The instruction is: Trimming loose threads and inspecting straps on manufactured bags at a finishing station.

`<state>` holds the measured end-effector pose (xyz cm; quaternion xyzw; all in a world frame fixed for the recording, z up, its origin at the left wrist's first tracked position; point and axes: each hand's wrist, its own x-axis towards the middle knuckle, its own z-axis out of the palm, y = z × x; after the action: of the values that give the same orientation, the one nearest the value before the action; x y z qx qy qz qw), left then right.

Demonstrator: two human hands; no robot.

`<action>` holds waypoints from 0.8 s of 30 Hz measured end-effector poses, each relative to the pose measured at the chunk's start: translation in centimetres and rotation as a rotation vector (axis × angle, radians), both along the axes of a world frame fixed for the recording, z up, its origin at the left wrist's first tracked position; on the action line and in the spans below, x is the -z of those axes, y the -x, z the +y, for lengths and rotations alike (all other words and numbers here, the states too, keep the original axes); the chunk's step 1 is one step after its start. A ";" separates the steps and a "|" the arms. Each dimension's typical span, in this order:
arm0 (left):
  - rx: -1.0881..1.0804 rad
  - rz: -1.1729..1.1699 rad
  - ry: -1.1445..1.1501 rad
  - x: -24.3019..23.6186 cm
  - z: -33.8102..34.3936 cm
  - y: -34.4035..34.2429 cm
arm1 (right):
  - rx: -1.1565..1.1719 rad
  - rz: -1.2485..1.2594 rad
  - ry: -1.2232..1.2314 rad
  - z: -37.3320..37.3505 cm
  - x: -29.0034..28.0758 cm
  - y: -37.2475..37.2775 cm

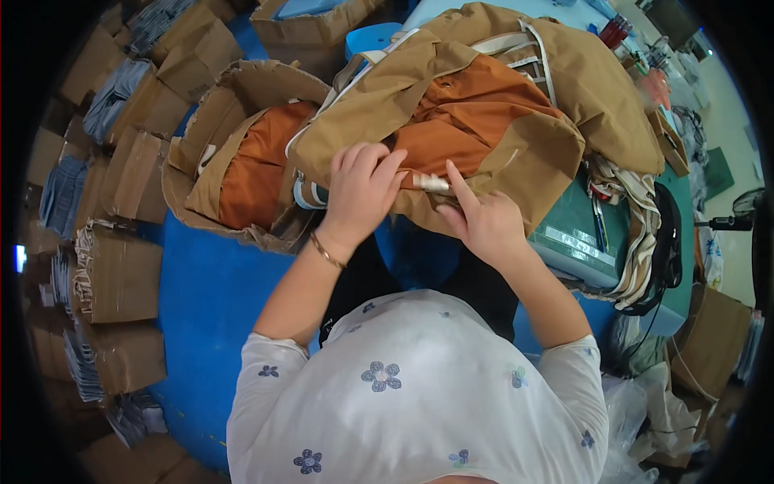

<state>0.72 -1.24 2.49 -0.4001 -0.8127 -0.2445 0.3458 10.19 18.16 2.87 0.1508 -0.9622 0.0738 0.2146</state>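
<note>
A large tan fabric piece with an orange panel (463,121) and white edging lies bunched in front of me, looking like a sewn bag or cover; its exact kind I cannot tell. My left hand (363,189) is closed on its near edge, fingers curled over the cloth beside a short orange strip. At the end of that strip is a small white piece (431,183), perhaps a cord or label. My right hand (488,218) lies at the other side of the white piece, index finger stretched out and thumb apart, resting near the tan cloth.
To the left stands an open cardboard box (181,181) holding similar tan and orange fabric. More cartons with grey bundles line the left side. On the right, a green table (572,242) carries white straps (641,234) and a pen (599,226). A blue stool (372,38) stands behind.
</note>
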 end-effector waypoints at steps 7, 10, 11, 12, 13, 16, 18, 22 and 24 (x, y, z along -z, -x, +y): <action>-0.018 -0.291 -0.124 4.4 0.5 -6.0 | 0.027 -0.216 0.342 0.3 1.5 1.1; 0.045 -0.313 -0.092 4.3 0.5 -6.1 | 0.070 -0.091 0.626 0.3 2.5 1.3; 0.049 -0.320 -0.088 4.5 0.6 -6.1 | 0.077 -0.096 0.629 0.6 2.5 1.3; 0.046 -0.297 -0.094 4.6 0.6 -6.2 | 0.116 -0.224 0.944 1.0 2.2 1.4; 0.042 -0.272 -0.100 4.6 0.5 -6.3 | 0.155 -0.355 1.257 1.1 1.9 1.6; 0.050 -0.304 -0.134 4.4 0.9 -6.0 | 0.064 -0.331 1.128 1.0 2.1 1.6; 0.061 -0.332 -0.133 4.1 1.2 -5.6 | 0.010 -0.246 0.746 0.9 0.9 1.3; 0.070 -0.366 -0.196 4.2 1.9 -5.2 | -0.073 -0.126 0.796 0.3 1.4 2.3; 0.076 -0.414 -0.242 4.5 2.0 -5.3 | -0.015 -0.066 0.573 -0.1 1.5 2.5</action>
<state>5.99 0.75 -1.96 -0.3274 -0.8155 -0.4297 0.2075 7.68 18.10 1.35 0.0884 -0.9074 0.3493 0.2164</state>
